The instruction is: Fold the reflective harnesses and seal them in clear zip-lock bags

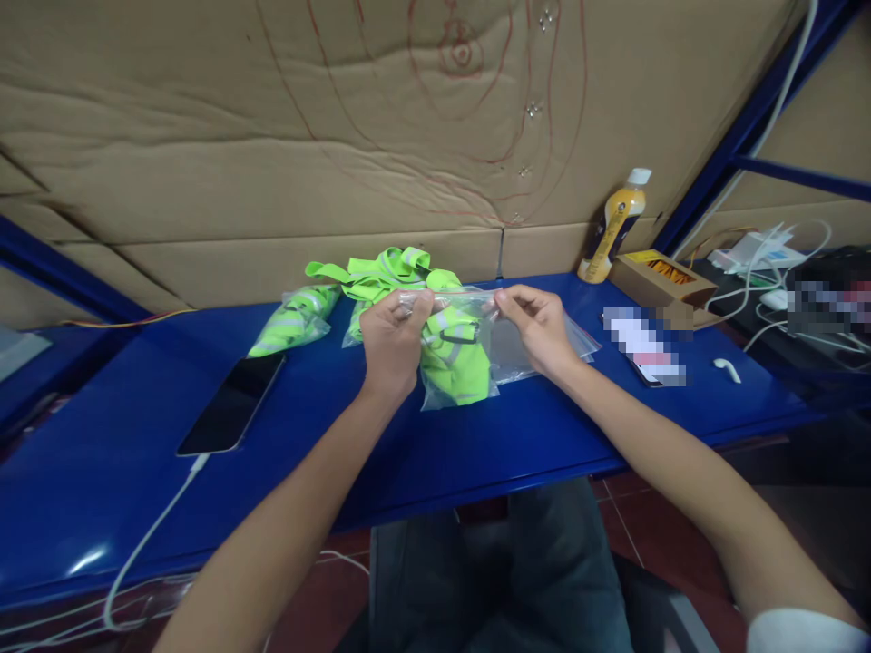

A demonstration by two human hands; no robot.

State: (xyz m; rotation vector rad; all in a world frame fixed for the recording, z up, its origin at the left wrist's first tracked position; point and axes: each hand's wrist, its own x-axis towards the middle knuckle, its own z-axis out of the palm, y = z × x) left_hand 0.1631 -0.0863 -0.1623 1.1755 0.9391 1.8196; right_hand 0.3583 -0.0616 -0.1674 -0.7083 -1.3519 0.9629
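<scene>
We see a clear, glossy plastic bag (457, 349), thin and crinkled, with bright green cloth showing through it. The loose vest (385, 270) behind is the same neon fabric, matt, with pale grey shiny strips. Our table (476, 435) looks like painted metal, smooth blue with a soft sheen. The wall (272, 136) behind is brown corrugated cardboard, matt and creased. The phone (233, 402) has a black glass face, glossy. The bottle (614, 227) is smooth plastic.
</scene>
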